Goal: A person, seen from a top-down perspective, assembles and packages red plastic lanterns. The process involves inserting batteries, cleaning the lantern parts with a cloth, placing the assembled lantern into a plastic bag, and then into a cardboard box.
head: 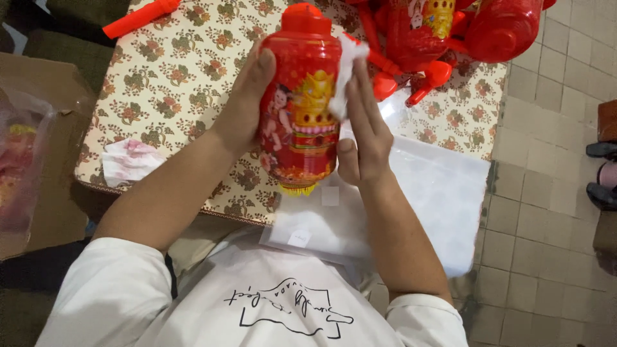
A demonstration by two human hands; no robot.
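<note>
Lantern (299,109), red and printed, stands upright above the table (180,77), clasped in my left hand (241,112); my right hand (360,138) presses a white tissue (346,71) against it, hiding its right flank.

There are two hands, a left hand (247,106) and a right hand (363,138), and they hold one red lantern (301,103) and one small white cloth (346,71) between them. More red lanterns (463,29) lie in a pile on the one table (186,71), too mixed up to count, and one red stick (140,17) lies alone. There is also one crumpled tissue (130,160), one clear plastic bag (424,193) and one cardboard box (38,148).
</note>
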